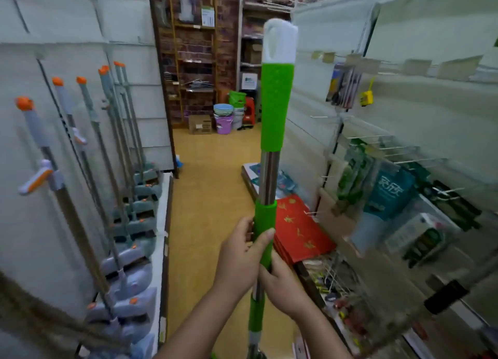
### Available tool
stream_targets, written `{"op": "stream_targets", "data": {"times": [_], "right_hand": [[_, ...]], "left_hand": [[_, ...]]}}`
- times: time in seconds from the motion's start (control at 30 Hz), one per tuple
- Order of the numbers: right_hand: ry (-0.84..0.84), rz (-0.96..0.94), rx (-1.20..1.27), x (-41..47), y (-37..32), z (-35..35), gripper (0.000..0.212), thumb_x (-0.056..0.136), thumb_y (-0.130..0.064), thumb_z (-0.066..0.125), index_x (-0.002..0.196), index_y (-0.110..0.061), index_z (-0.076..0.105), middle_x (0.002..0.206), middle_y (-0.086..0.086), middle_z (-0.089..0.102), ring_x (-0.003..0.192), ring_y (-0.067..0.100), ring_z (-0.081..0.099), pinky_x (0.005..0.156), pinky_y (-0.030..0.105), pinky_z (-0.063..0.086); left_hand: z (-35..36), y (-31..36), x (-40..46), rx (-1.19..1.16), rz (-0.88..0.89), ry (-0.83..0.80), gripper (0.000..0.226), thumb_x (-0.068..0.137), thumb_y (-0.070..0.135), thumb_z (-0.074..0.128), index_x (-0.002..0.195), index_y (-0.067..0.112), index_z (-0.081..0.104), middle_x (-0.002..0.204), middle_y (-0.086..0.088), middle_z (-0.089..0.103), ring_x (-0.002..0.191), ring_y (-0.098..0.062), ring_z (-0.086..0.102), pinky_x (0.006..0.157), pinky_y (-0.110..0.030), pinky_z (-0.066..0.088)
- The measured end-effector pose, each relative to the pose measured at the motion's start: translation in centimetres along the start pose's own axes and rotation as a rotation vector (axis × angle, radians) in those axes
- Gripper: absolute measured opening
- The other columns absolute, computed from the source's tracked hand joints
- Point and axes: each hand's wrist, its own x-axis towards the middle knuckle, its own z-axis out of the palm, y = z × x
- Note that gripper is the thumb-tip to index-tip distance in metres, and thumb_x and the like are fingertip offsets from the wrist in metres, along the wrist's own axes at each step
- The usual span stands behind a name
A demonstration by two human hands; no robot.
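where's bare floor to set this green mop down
Stand the green mop on the yellow aisle floor, bare between the grey mops and the red packs. Crowded: far end by the buckets, right-hand hooks.

The mop handle [269,175] shows glossy bare metal between matt, dimpled green grips; its cap at 12 o'clock looks like smooth white plastic.

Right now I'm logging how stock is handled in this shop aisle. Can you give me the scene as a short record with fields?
Held item: green pole, steel shaft, white cap on top, upright
Left hand: grips the pole's middle green sleeve
Right hand: grips the pole just below the left
Left shelf: orange-capped mops leaning in a row
Right shelf: hanging packets, red packs below
Far end: stacked buckets on the floor
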Motion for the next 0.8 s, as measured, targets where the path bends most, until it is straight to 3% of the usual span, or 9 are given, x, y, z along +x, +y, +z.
{"op": "stream_targets", "data": {"times": [0.1,0.2,0.37,0.43,0.57,0.73,0.8], "right_hand": [[0.026,-0.016,-0.032,5.8,-0.3,-1.5,0.034,0.096,-0.025,0.047,0.129,-0.028,0.048,0.12,-0.021,0.057,0.111,-0.013,0.052,0.087,0.008,0.044],[0.045,-0.028,-0.053,12.0,0.0,-2.8,0.035,0.096,-0.025,0.046,0.131,-0.027,0.046,0.121,-0.023,0.055,0.113,-0.013,0.051,0.09,0.009,0.044],[0.085,0.013,-0.068,22.8,1.5,-6.1,0.027,0.093,-0.03,0.051,0.12,-0.032,0.053,0.109,-0.006,0.066,0.103,0.01,0.062,0.092,0.037,0.052],[0.08,-0.011,-0.079,27.4,1.1,-8.8,0.025,0.088,-0.023,0.057,0.112,-0.032,0.058,0.105,-0.004,0.068,0.1,0.009,0.064,0.089,0.033,0.053],[0.166,-0.134,-0.009,36.4,-3.0,-15.4,0.03,0.079,-0.001,0.054,0.1,-0.021,0.06,0.098,-0.003,0.066,0.087,-0.003,0.063,0.072,0.012,0.048],[0.349,-0.38,0.062,46.7,-9.8,-20.2,0.035,0.078,-0.029,0.053,0.11,-0.015,0.059,0.1,-0.004,0.064,0.095,0.008,0.062,0.081,0.023,0.052],[0.412,-0.396,-0.028,50.7,-11.1,-20.9,0.031,0.085,-0.037,0.054,0.111,-0.019,0.058,0.095,-0.008,0.063,0.089,0.004,0.061,0.073,0.02,0.052]], "left_hand": [[-0.3,-1.0,6.1,-0.017,0.018,-0.036,0.02,0.088,0.021,0.059,0.097,0.038,0.055,0.086,0.018,0.063,0.078,0.016,0.06,0.063,-0.004,0.046],[-0.5,-2.3,12.1,-0.009,0.029,-0.065,0.02,0.089,0.02,0.058,0.095,0.039,0.055,0.084,0.02,0.062,0.076,0.018,0.058,0.063,-0.004,0.045],[0.0,-5.8,23.2,0.037,0.058,-0.063,0.02,0.088,0.024,0.058,0.089,0.044,0.053,0.081,0.018,0.067,0.077,0.012,0.061,0.068,-0.015,0.051],[0.4,-7.1,28.1,0.041,0.065,-0.038,0.02,0.088,0.025,0.059,0.09,0.044,0.054,0.082,0.022,0.068,0.08,0.01,0.062,0.072,-0.023,0.054],[1.6,-8.8,37.6,0.071,0.065,-0.018,0.021,0.087,0.027,0.06,0.087,0.047,0.052,0.08,0.022,0.064,0.077,0.012,0.06,0.074,-0.034,0.054],[3.2,-9.9,48.1,0.003,0.066,-0.029,0.021,0.087,0.025,0.061,0.085,0.045,0.054,0.08,0.037,0.062,0.077,0.013,0.058,0.073,-0.032,0.054],[3.5,-10.3,52.0,-0.011,0.072,-0.04,0.022,0.087,0.025,0.061,0.084,0.045,0.054,0.08,0.037,0.062,0.077,0.012,0.059,0.073,-0.03,0.054]]}}
